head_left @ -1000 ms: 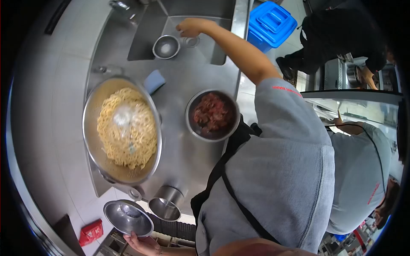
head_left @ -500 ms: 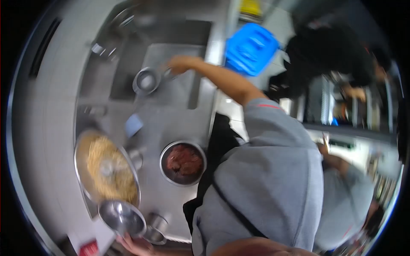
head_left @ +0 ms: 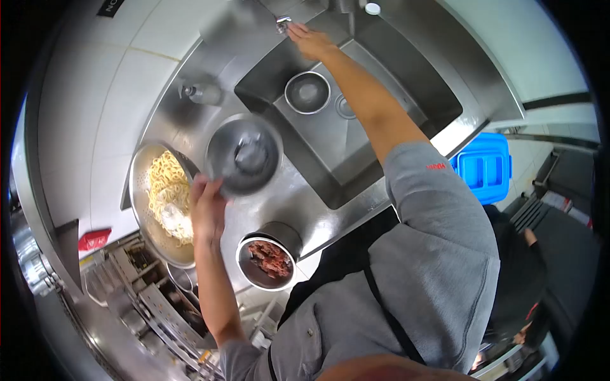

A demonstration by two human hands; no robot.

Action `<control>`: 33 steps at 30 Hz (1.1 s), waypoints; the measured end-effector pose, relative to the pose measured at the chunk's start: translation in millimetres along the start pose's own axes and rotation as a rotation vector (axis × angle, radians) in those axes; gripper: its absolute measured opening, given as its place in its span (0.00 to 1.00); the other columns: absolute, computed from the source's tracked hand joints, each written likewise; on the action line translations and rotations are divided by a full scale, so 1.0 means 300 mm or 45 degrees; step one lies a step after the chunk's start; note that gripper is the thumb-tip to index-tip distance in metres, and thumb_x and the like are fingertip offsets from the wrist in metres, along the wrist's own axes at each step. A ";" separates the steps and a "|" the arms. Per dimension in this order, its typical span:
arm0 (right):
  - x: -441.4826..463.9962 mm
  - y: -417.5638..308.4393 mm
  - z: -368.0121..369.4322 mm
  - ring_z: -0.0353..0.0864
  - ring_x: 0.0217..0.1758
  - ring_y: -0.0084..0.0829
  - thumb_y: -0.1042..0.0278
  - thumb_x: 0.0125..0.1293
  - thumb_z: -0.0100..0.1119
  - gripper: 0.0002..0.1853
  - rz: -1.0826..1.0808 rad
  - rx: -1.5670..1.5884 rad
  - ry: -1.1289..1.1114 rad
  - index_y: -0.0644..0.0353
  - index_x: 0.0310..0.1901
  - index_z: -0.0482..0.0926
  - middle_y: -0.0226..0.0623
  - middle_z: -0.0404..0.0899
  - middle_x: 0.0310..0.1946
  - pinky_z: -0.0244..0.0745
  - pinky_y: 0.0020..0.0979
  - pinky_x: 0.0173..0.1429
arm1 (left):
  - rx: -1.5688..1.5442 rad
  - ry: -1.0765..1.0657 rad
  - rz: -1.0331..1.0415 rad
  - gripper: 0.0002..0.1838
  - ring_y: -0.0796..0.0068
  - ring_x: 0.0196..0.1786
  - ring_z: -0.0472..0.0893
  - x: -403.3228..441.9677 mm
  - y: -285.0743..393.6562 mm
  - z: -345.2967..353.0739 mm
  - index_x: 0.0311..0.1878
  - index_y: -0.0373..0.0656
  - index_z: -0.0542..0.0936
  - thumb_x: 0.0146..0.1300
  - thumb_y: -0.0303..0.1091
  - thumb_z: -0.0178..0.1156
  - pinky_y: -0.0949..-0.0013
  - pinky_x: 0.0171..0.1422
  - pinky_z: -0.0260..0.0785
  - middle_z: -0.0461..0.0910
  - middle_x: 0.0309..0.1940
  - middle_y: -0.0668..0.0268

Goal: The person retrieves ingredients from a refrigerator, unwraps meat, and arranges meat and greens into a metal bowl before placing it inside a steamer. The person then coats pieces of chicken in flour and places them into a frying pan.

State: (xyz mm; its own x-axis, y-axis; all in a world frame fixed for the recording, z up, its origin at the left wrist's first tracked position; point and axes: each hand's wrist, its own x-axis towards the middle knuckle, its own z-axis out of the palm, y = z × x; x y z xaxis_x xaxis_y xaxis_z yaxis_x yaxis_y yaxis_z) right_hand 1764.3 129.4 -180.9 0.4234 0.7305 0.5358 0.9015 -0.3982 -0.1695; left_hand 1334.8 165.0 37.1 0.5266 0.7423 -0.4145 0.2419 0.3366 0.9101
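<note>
My left hand [head_left: 208, 203] grips the rim of a steel bowl [head_left: 219, 152], raised over the counter; the bowl is blurred. Stretched out past the sink, my right hand [head_left: 307, 42] has its fingertips against a shiny metal tap part [head_left: 283, 25]. A small round steel bowl [head_left: 307, 93] stands in the sink basin [head_left: 375, 120], beside the drain. Noodles [head_left: 166, 190] with something whitish on them fill a large steel vessel [head_left: 141, 184] left of my left hand. Dark red meat [head_left: 269, 258] lies in a deep steel bowl [head_left: 287, 238] near the counter's front edge.
A pump bottle [head_left: 204, 94] stands at the back of the counter. On the right is a blue lidded bin [head_left: 483, 168]. Another person [head_left: 518, 279] in dark clothes is at the lower right. Shelving with utensils [head_left: 159, 298] is at the lower left.
The view has turned. My left hand has brought the steel bowl from below the noodles up beside the sink. My right hand has moved from inside the sink to the tap part.
</note>
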 end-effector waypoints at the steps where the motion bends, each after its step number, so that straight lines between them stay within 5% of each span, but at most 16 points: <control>1: 0.011 0.009 0.007 0.65 0.71 0.44 0.69 0.61 0.53 0.28 0.133 -0.079 -0.493 0.59 0.65 0.69 0.39 0.61 0.72 0.64 0.44 0.70 | 0.022 -0.040 -0.041 0.05 0.81 0.31 0.74 0.076 -0.030 0.041 0.35 0.46 0.74 0.62 0.26 0.61 0.74 0.33 0.70 0.73 0.28 0.72; 2: 0.019 0.022 0.013 0.68 0.69 0.46 0.67 0.62 0.52 0.26 0.256 -0.174 -0.994 0.61 0.64 0.71 0.40 0.62 0.72 0.68 0.44 0.68 | -0.059 -0.082 -0.049 0.05 0.79 0.31 0.75 0.154 -0.056 0.095 0.35 0.44 0.74 0.62 0.26 0.61 0.72 0.33 0.71 0.73 0.30 0.71; 4: 0.020 0.054 0.016 0.73 0.65 0.45 0.65 0.62 0.54 0.22 0.255 0.051 -1.125 0.62 0.57 0.77 0.46 0.73 0.63 0.69 0.42 0.66 | -0.115 -0.079 -0.004 0.07 0.73 0.33 0.77 0.317 -0.126 0.191 0.41 0.39 0.72 0.63 0.26 0.60 0.68 0.39 0.77 0.76 0.35 0.63; 7: 0.008 0.118 0.087 0.78 0.59 0.45 0.62 0.61 0.56 0.21 0.232 0.295 -1.110 0.60 0.55 0.80 0.50 0.79 0.54 0.72 0.42 0.63 | -0.088 -0.039 -0.001 0.09 0.69 0.34 0.78 0.517 -0.159 0.350 0.43 0.36 0.70 0.63 0.25 0.59 0.65 0.40 0.80 0.76 0.36 0.57; 10: -0.012 0.157 -0.014 0.78 0.58 0.49 0.61 0.60 0.56 0.19 0.235 0.463 -0.715 0.57 0.52 0.81 0.49 0.80 0.52 0.72 0.46 0.61 | -0.064 0.019 0.041 0.08 0.68 0.32 0.78 0.649 -0.153 0.506 0.40 0.38 0.66 0.63 0.21 0.56 0.64 0.39 0.82 0.74 0.34 0.57; 12: 0.009 0.181 -0.138 0.78 0.57 0.50 0.60 0.60 0.57 0.19 0.588 0.552 -0.748 0.57 0.52 0.81 0.50 0.81 0.51 0.72 0.46 0.61 | -0.054 0.009 0.027 0.08 0.67 0.34 0.79 0.684 -0.141 0.570 0.39 0.39 0.66 0.63 0.21 0.56 0.64 0.40 0.82 0.74 0.36 0.57; 15: 0.029 0.235 -0.168 0.79 0.55 0.50 0.60 0.60 0.56 0.19 0.546 0.482 -0.400 0.58 0.51 0.81 0.49 0.82 0.49 0.73 0.43 0.60 | -0.018 -0.016 -0.009 0.08 0.65 0.37 0.79 0.718 -0.143 0.625 0.38 0.40 0.66 0.63 0.22 0.57 0.65 0.40 0.81 0.73 0.38 0.57; 18: 0.066 0.272 -0.167 0.79 0.55 0.50 0.60 0.60 0.56 0.19 0.467 0.536 -0.381 0.59 0.51 0.80 0.48 0.82 0.49 0.73 0.43 0.60 | 0.009 0.002 -0.055 0.09 0.65 0.36 0.82 0.730 -0.145 0.659 0.37 0.38 0.65 0.61 0.19 0.56 0.64 0.34 0.82 0.76 0.36 0.55; 21: 0.115 0.288 -0.072 0.81 0.52 0.45 0.62 0.59 0.56 0.19 0.449 0.533 -0.451 0.61 0.49 0.81 0.49 0.83 0.45 0.75 0.39 0.57 | 0.539 0.049 0.063 0.09 0.61 0.37 0.85 0.730 -0.152 0.669 0.41 0.39 0.69 0.60 0.22 0.57 0.62 0.33 0.82 0.77 0.39 0.53; 23: 0.154 0.299 0.032 0.82 0.51 0.44 0.62 0.59 0.57 0.20 0.625 0.795 -0.612 0.62 0.51 0.80 0.48 0.83 0.45 0.76 0.39 0.56 | 1.642 0.250 1.065 0.12 0.56 0.37 0.85 0.684 -0.184 0.651 0.48 0.44 0.73 0.59 0.27 0.56 0.59 0.33 0.81 0.75 0.47 0.50; 24: 0.170 0.287 0.084 0.82 0.50 0.42 0.63 0.59 0.59 0.21 0.826 1.041 -0.777 0.63 0.53 0.78 0.47 0.83 0.44 0.76 0.38 0.55 | 1.853 0.148 0.922 0.22 0.50 0.39 0.84 0.637 -0.162 0.658 0.56 0.53 0.73 0.58 0.26 0.58 0.57 0.38 0.80 0.72 0.50 0.51; 26: 0.159 0.209 0.114 0.81 0.50 0.41 0.59 0.63 0.62 0.28 1.005 1.362 -0.587 0.64 0.61 0.70 0.44 0.77 0.54 0.78 0.43 0.53 | 2.064 0.028 0.932 0.18 0.53 0.38 0.85 0.549 -0.138 0.640 0.57 0.53 0.73 0.63 0.32 0.55 0.56 0.37 0.80 0.72 0.51 0.53; 27: 0.185 0.187 0.099 0.80 0.51 0.42 0.60 0.63 0.63 0.30 1.047 1.472 -0.804 0.64 0.63 0.67 0.48 0.74 0.58 0.78 0.43 0.55 | 2.132 0.020 0.980 0.17 0.54 0.38 0.85 0.500 -0.138 0.624 0.57 0.52 0.74 0.65 0.35 0.53 0.56 0.36 0.80 0.71 0.52 0.53; 29: 0.201 0.246 0.308 0.81 0.47 0.40 0.63 0.64 0.64 0.22 1.180 1.868 -0.750 0.65 0.56 0.74 0.48 0.78 0.50 0.81 0.42 0.51 | 2.080 0.101 1.075 0.15 0.53 0.35 0.85 0.431 -0.148 0.588 0.53 0.49 0.76 0.62 0.33 0.54 0.58 0.31 0.81 0.71 0.52 0.52; 30: 0.196 0.268 0.384 0.82 0.46 0.39 0.62 0.65 0.63 0.20 1.080 1.858 -0.700 0.68 0.53 0.75 0.46 0.79 0.45 0.82 0.39 0.47 | 1.989 0.087 1.152 0.15 0.55 0.32 0.85 0.417 -0.156 0.560 0.52 0.48 0.76 0.61 0.33 0.54 0.59 0.28 0.80 0.71 0.52 0.50; 33: 0.275 0.339 0.549 0.81 0.48 0.40 0.59 0.66 0.61 0.25 1.241 1.497 -0.739 0.69 0.57 0.73 0.50 0.78 0.54 0.77 0.40 0.52 | 1.947 0.264 1.280 0.11 0.57 0.26 0.84 0.343 -0.170 0.511 0.45 0.50 0.77 0.58 0.34 0.55 0.63 0.21 0.77 0.70 0.51 0.43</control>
State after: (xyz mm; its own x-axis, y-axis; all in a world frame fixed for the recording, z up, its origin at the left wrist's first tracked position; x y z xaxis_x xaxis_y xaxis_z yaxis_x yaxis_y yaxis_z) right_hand 1905.5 240.6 -290.3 0.5708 0.6772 -0.4643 -0.2589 -0.3882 -0.8845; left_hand 1501.7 135.4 -52.2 0.8549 0.3967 0.3342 0.4401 -0.8958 -0.0625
